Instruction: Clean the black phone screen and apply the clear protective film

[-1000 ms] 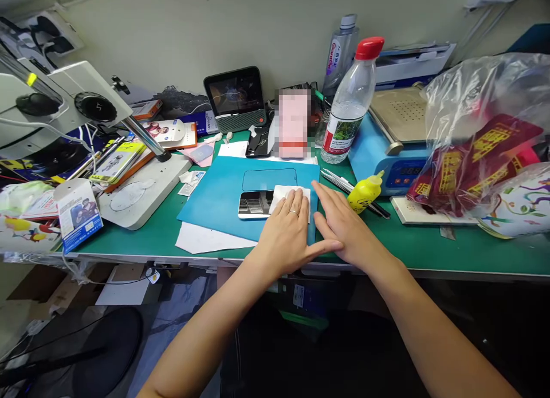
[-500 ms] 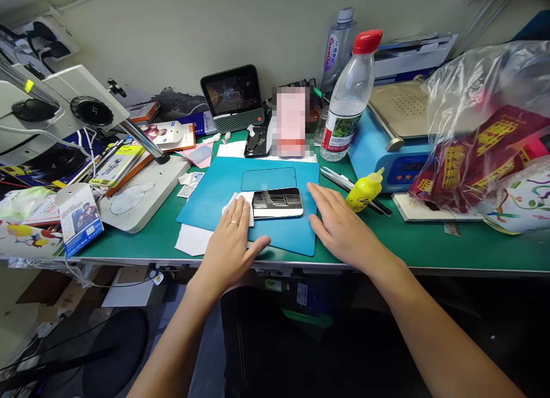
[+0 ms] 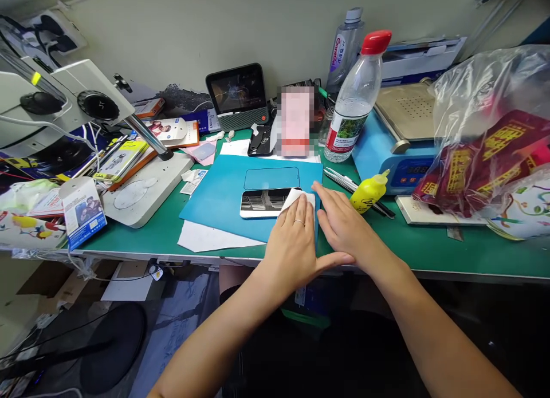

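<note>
A phone [image 3: 261, 202] with a dark glossy face and a pale edge lies flat on a blue mat [image 3: 215, 192]. My left hand [image 3: 294, 243] rests flat over the phone's right end, fingers stretched out and thumb spread. Beneath its fingertips is a folded white wipe [image 3: 296, 196], which covers that end of the phone. Just behind the phone lies a clear, dark-outlined screen protector [image 3: 272, 178]. My right hand [image 3: 344, 220] sits at the mat's right edge with its fingers extended, holding nothing. The left thumb reaches to the right hand, seemingly touching it.
Right of the mat are a yellow squeeze bottle [image 3: 369, 193], pen-like tools [image 3: 339, 178], a red-capped water bottle [image 3: 350, 117] and a blue heating device [image 3: 397, 157]. A microscope stand [image 3: 144, 197] stands left. Behind are a small display [image 3: 236, 94] and a black phone-shaped item [image 3: 260, 140].
My left hand has slid the wipe rightward from the phone's left end to its right end, now beside my right hand. The right hand stays nearly in place. The view has shifted slightly.
</note>
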The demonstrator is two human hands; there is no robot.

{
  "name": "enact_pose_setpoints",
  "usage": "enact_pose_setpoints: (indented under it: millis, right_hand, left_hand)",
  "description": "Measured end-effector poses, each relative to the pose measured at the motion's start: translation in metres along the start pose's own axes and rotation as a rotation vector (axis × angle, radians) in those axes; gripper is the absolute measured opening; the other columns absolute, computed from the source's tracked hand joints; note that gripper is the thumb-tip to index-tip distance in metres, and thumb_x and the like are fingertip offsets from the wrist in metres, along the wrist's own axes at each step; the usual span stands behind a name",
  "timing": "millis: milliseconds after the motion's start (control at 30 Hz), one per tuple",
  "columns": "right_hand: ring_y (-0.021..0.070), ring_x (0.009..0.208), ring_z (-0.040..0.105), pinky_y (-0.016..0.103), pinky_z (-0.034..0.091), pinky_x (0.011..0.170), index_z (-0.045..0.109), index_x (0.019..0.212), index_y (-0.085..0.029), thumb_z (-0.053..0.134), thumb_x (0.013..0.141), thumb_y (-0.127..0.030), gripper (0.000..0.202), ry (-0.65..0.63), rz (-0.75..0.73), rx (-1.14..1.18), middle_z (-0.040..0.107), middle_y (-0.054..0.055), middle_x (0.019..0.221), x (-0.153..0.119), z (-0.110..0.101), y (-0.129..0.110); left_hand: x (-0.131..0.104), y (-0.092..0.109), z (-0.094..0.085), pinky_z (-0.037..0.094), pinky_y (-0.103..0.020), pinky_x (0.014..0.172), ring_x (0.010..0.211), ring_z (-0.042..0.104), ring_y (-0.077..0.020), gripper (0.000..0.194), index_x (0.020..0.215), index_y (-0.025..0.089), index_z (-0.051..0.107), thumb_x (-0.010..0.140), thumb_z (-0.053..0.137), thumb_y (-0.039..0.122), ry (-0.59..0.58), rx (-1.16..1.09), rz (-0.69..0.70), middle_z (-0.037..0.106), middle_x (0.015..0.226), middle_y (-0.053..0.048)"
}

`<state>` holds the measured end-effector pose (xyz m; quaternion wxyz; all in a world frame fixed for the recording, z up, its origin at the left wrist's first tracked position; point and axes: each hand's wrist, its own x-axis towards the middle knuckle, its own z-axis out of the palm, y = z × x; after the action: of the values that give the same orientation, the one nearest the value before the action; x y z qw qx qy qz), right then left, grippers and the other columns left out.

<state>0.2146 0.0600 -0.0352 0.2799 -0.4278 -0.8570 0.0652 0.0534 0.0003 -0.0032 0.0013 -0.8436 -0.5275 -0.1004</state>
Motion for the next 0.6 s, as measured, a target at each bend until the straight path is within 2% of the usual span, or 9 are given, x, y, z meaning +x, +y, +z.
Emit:
enact_pose_setpoints:
  millis: [133,267,433,500,600]
  right_hand:
    - [0.0352,0.138,0.058,0.062,0.052,0.113,0.032,0.165,-0.013,0.036,0.105,-0.025,0.06,-0.017,0.008,-0.011,0.06,0.022,0.151,0.0,-0.001,0.003]
    - [0.036,0.142,0.055,0.062,0.05,0.115,0.032,0.165,-0.013,0.037,0.107,-0.029,0.061,-0.041,0.018,-0.006,0.058,0.022,0.154,0.001,-0.008,-0.006]
    - [0.0353,0.144,0.053,0.06,0.049,0.117,0.037,0.162,-0.01,0.035,0.109,-0.038,0.06,-0.086,0.07,0.009,0.058,0.022,0.154,0.003,-0.015,-0.017]
    - [0.0348,0.145,0.053,0.058,0.049,0.117,0.039,0.161,-0.007,0.034,0.11,-0.04,0.061,-0.097,0.079,0.012,0.058,0.022,0.154,0.004,-0.016,-0.019]
    - [0.0344,0.145,0.053,0.058,0.049,0.117,0.038,0.161,-0.008,0.034,0.11,-0.041,0.061,-0.101,0.08,0.011,0.058,0.022,0.154,0.003,-0.017,-0.02]
  left_hand:
    - [0.015,-0.011,-0.006,0.028,-0.044,0.131,0.161,0.029,-0.0333,0.109,0.16,-0.005,0.038,0.099,0.02,0.084,-0.02,-0.051,0.021,0.037,0.167,-0.026]
    - [0.013,-0.043,-0.008,0.031,-0.046,0.129,0.16,0.031,-0.0334,0.095,0.158,-0.003,0.041,0.105,0.023,0.074,-0.016,-0.053,-0.076,0.039,0.167,-0.026]
    - [-0.023,-0.085,-0.01,0.03,-0.053,0.13,0.161,0.028,-0.0357,0.088,0.16,-0.004,0.036,0.109,0.023,0.067,-0.001,-0.024,-0.237,0.032,0.169,-0.028]
    - [-0.045,-0.089,-0.012,0.028,-0.056,0.13,0.162,0.023,-0.0359,0.087,0.162,-0.005,0.031,0.11,0.019,0.063,-0.02,-0.014,-0.254,0.027,0.171,-0.029]
    - [-0.074,-0.08,-0.014,0.029,-0.059,0.13,0.163,0.021,-0.0348,0.082,0.165,-0.002,0.025,0.111,0.021,0.06,-0.04,0.02,-0.252,0.025,0.172,-0.027]
